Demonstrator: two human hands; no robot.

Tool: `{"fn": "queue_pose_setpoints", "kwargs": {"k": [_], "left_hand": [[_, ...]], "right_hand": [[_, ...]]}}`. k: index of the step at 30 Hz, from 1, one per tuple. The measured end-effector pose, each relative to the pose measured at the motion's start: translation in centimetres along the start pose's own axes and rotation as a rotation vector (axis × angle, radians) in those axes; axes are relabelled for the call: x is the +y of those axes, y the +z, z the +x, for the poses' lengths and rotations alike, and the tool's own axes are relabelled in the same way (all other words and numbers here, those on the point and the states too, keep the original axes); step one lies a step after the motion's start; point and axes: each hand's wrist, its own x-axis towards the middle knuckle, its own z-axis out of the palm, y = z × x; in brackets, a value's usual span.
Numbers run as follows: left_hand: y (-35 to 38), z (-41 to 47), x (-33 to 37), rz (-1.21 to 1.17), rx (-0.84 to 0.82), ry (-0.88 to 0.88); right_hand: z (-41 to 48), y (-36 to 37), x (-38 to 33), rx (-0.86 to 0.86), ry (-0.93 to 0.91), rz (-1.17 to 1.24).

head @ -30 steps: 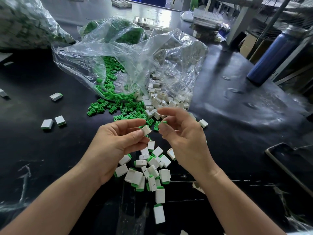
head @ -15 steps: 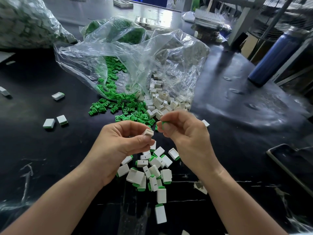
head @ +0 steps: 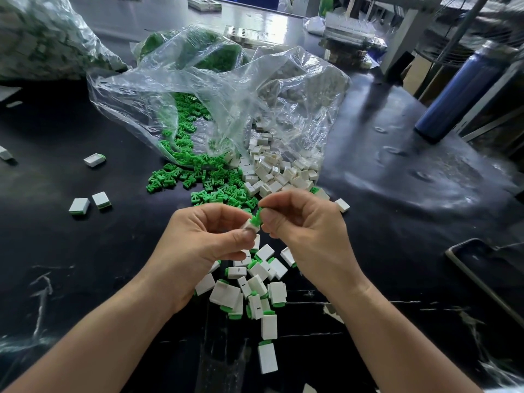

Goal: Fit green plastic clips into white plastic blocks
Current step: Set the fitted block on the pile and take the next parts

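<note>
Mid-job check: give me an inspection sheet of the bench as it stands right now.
Surface: black table, glossy, scuffed near the front.
Job's things: green clips and white blocks spill from a clear bag; fitted pieces heaped below the hands.
Clutter: blue bottle and dark flat device at right; stray fitted pieces at left.
Hands: left hand pinches a white block; right hand pinches a green clip against it.
Cables: nothing seen.
Surroundings: bagged parts far left, metal frames far right.
</note>
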Motion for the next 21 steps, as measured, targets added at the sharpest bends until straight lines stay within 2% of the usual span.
{"fn": "queue_pose_setpoints", "kwargs": {"k": [21], "left_hand": [[0.34,-0.17,-0.08,-0.039,0.057,0.015]], "right_hand": [[-0.28,0.34,0.36,-0.011,-0.022,-0.104]]}}
